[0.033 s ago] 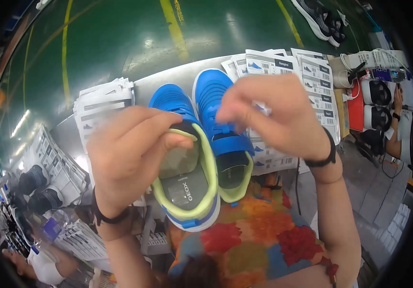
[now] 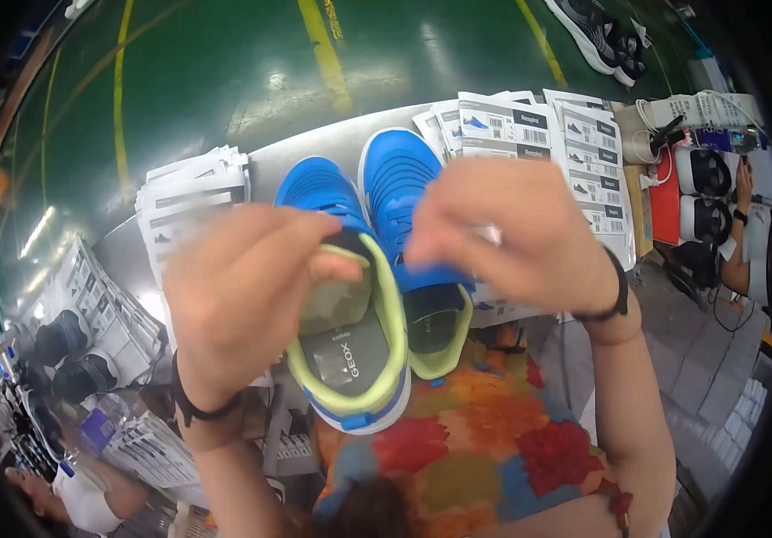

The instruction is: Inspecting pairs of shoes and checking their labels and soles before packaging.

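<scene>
1. Blue left shoe (image 2: 393, 318) with lime lining: toe over the grey bench (image 2: 300, 136), heel toward the patterned cloth (image 2: 462, 448). Landmark for the rest.
2. Right shoe (image 2: 393, 202), matching blue: just right of the left shoe, toe also pointing away from the person, strap across its upper.
3. Left hand (image 2: 235, 296): over the left side of the left shoe's opening. Thumb and forefinger bent toward each other at the tongue; blurred, cannot tell if they pinch it.
4. Right hand (image 2: 516, 238): right of the left shoe, over the right shoe's strap area. Fingers curled; blur hides whether they grip anything.
5. Inside the left shoe: grey insole (image 2: 318, 351), plus a greyish piece nearer the tongue, can't tell what.
6. Label sheets: one stack (image 2: 193, 188) beyond the left hand, left of the left shoe; more sheets (image 2: 502, 121) right of both shoes.
7. Dark shoes (image 2: 85, 372): well left of the left shoe, beside more printed sheets.
</scene>
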